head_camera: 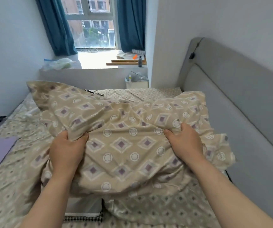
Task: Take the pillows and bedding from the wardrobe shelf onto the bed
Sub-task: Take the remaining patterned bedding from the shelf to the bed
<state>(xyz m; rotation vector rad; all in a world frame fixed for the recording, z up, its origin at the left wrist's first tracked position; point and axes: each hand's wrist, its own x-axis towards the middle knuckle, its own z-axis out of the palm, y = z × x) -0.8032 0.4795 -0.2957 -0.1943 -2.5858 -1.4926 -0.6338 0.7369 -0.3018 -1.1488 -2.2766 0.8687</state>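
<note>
1. Head view: a beige diamond-patterned fabric pillow (129, 137) fills the frame's centre, above the patterned bed sheet (9, 186).
2. Left hand (66, 150) pinches a bunched fold.
3. Right hand (185, 142) apparently grips fabric; fingertips hidden.

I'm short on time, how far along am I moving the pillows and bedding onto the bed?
Done: the patterned pillow is over the bed sheet. In hand: left hand and right hand both grip it. Left: letting go; the wardrobe shelf is out of view, so what remains there is unknown.
</note>
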